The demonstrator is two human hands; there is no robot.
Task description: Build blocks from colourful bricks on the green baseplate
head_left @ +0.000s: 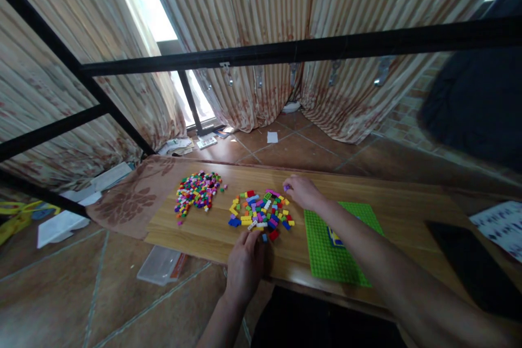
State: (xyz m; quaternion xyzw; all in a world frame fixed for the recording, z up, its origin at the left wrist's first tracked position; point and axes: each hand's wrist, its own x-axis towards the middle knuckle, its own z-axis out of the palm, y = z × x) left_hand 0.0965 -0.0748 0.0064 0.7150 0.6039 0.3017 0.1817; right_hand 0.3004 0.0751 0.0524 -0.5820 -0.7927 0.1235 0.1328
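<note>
My right hand point(304, 191) is at the far right edge of a spread of larger toy bricks point(256, 204), its fingers pinched on a small purple brick point(286, 188). At the near edge of the same spread is my left hand point(246, 261). Its fingers are bent and close together beside a whitish brick point(252, 225); whether something sits between them is hidden. A red brick point(273, 235) and a light blue brick point(265, 237) lie just right of it. Under my right forearm is a green baseplate point(320, 253), bearing a partly covered blue and yellow brick build point(335, 238).
A heap of smaller bricks point(198, 190) lies on the left of the wooden table point(163, 231). Toward the right are a black flat object point(468, 261) and a printed sheet point(499, 225). A clear plastic box point(159, 265) is on the floor. A black metal bar point(261, 57) crosses beyond the table.
</note>
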